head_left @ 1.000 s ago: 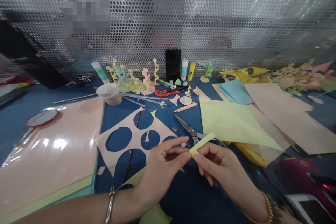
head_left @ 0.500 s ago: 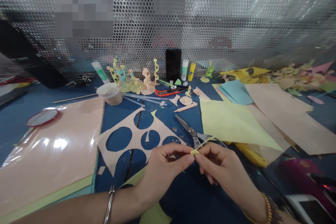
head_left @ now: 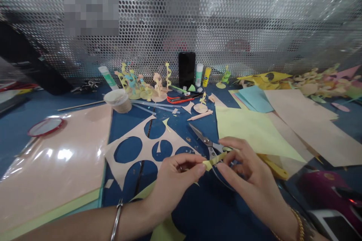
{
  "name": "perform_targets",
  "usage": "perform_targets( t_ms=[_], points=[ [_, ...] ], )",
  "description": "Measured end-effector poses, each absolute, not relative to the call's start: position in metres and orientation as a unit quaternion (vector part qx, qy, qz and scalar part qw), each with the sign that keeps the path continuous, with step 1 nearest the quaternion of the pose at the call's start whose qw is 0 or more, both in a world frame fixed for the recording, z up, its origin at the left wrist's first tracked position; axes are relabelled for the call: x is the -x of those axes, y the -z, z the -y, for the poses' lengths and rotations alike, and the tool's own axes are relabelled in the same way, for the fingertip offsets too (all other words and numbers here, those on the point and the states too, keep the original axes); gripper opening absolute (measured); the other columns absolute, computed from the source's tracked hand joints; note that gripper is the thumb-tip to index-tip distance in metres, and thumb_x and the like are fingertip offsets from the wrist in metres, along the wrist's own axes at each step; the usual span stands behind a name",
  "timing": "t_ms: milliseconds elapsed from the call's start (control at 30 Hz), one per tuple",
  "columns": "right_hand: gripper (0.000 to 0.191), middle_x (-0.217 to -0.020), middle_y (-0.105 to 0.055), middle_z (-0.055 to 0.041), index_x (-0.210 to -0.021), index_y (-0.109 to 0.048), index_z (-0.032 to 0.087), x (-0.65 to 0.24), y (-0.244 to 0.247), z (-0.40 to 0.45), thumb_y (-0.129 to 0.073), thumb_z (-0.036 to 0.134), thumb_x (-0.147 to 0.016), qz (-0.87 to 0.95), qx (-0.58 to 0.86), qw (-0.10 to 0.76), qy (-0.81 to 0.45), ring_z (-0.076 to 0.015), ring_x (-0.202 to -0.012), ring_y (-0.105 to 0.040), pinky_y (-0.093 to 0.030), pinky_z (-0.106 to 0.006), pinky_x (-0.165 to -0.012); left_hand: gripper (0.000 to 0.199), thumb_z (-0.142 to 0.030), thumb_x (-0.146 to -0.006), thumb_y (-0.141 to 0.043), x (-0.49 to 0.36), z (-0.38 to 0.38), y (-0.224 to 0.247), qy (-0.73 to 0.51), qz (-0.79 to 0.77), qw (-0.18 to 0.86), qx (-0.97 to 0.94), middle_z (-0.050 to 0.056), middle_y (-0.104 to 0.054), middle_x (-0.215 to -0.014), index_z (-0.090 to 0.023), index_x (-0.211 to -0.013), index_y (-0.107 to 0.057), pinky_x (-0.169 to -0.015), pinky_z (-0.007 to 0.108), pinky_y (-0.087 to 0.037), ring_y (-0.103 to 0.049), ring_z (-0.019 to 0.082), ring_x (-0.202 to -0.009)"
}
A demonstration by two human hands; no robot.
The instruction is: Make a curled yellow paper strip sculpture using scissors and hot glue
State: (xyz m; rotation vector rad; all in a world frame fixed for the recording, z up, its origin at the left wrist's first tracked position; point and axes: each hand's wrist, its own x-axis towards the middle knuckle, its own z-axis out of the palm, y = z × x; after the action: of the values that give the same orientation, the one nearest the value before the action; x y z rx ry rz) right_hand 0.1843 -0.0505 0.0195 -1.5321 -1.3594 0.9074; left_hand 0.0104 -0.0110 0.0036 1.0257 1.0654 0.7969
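The left hand (head_left: 177, 180) is pinching one end of a yellow paper strip (head_left: 215, 160). The right hand (head_left: 253, 179) is curving around the other, near scissors (head_left: 207, 141), its grip unclear.

It's all one head cam here, looking forward and down across the blue tabletop (head_left: 198, 212) from the near side. Left hand (head_left: 175, 182) and right hand (head_left: 251, 180) sit pretty close to the lens, and past the far edge the perforated metal panel (head_left: 158, 15) fills the top, roughly square-on.
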Motion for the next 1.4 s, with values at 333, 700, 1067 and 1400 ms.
perform_targets(
  t_ms=[333, 700, 1067, 1400],
  points=[
    [0.025, -0.052, -0.052, 0.0047, -0.076, -0.066, 0.018, -0.187, -0.017, 0.045, -0.064, 0.042, -0.082, 0.54, 0.598, 0.324, -0.496, -0.0073, -0.046, -0.047, -0.038, -0.018, -0.044, 0.011, -0.024, -0.071, -0.073, -0.011, 0.013, -0.011, -0.329, -0.478, 0.633, -0.512, 0.004, -0.073, -0.075, -0.019, -0.079, -0.077, -0.056, 0.022, -0.049, -0.062, 0.015, -0.065],
    [0.031, -0.041, -0.05, 0.0068, -0.073, -0.064, 0.017, -0.185, -0.01, 0.042, -0.069, 0.048, -0.075, 0.462, 0.604, 0.352, -0.545, -0.0058, -0.034, -0.041, -0.033, -0.016, -0.035, 0.012, -0.021, -0.075, -0.072, -0.011, 0.015, -0.006, -0.351, -0.429, 0.657, -0.511, 0.003, -0.074, -0.08, -0.019, -0.087, -0.073, -0.067, 0.023, -0.055, -0.068, 0.015, -0.071],
    [0.028, -0.046, -0.049, 0.0069, -0.074, -0.063, 0.017, -0.181, -0.012, 0.047, -0.064, 0.045, -0.081, 0.505, 0.601, 0.359, -0.504, -0.0053, -0.038, -0.043, -0.033, -0.016, -0.038, 0.017, -0.019, -0.071, -0.072, -0.012, 0.016, -0.008, -0.356, -0.414, 0.682, -0.486, 0.004, -0.076, -0.081, -0.019, -0.088, -0.075, -0.065, 0.024, -0.056, -0.069, 0.017, -0.075],
    [0.026, -0.057, -0.052, 0.0037, -0.074, -0.064, 0.019, -0.182, -0.012, 0.049, -0.06, 0.043, -0.083, 0.552, 0.609, 0.356, -0.445, -0.0095, -0.048, -0.045, -0.035, -0.022, -0.047, 0.008, -0.023, -0.074, -0.071, -0.014, 0.012, -0.005, -0.33, -0.458, 0.679, -0.469, 0.003, -0.073, -0.063, -0.015, -0.075, -0.074, -0.059, 0.022, -0.056, -0.068, 0.015, -0.061]
  ],
)
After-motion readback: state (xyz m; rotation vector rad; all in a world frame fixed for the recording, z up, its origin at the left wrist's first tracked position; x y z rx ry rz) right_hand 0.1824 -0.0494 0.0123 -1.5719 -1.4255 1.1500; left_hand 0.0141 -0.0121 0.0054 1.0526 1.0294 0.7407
